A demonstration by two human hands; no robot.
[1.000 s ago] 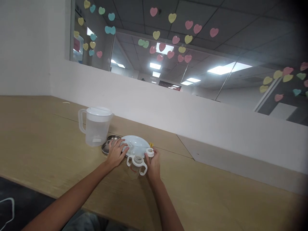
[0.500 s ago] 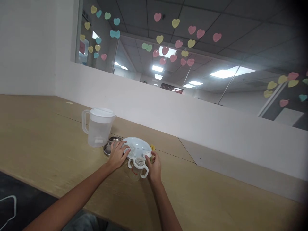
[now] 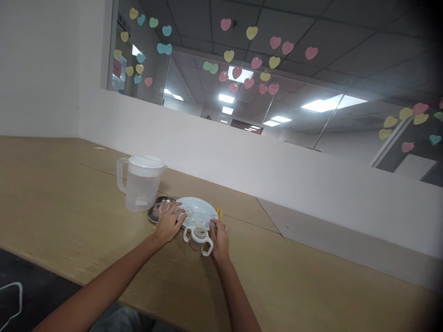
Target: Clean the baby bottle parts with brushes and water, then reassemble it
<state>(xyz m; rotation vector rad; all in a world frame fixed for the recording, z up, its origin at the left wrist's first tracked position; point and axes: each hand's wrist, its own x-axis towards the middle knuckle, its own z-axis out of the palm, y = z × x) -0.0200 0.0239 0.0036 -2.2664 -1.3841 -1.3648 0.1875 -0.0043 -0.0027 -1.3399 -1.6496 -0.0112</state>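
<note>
My left hand [image 3: 169, 222] lies with fingers spread over the left rim of a white plate [image 3: 204, 207] and the edge of a round metal dish [image 3: 154, 214]. Small clear pieces [image 3: 189, 214] sit on the plate by its fingertips. A clear baby bottle [image 3: 194, 246] with a white two-handled collar stands uncapped in front of the plate. Behind its neck shows a white ring-shaped piece [image 3: 200, 222]. To the right of the bottle, my right hand [image 3: 220, 237] is at the plate's right rim, fingers bent and loosely apart, with nothing visible held.
A lidded clear plastic pitcher [image 3: 141, 186] stands left of the metal dish. Something yellow [image 3: 219, 213] pokes out behind the plate's right edge. The wooden table [image 3: 86, 221] meets a white wall [image 3: 207, 150] at the back.
My right hand has let go of the white piece, which now appears farther left, behind the bottle's neck. The hand has shifted slightly left. My left hand stays in place.
</note>
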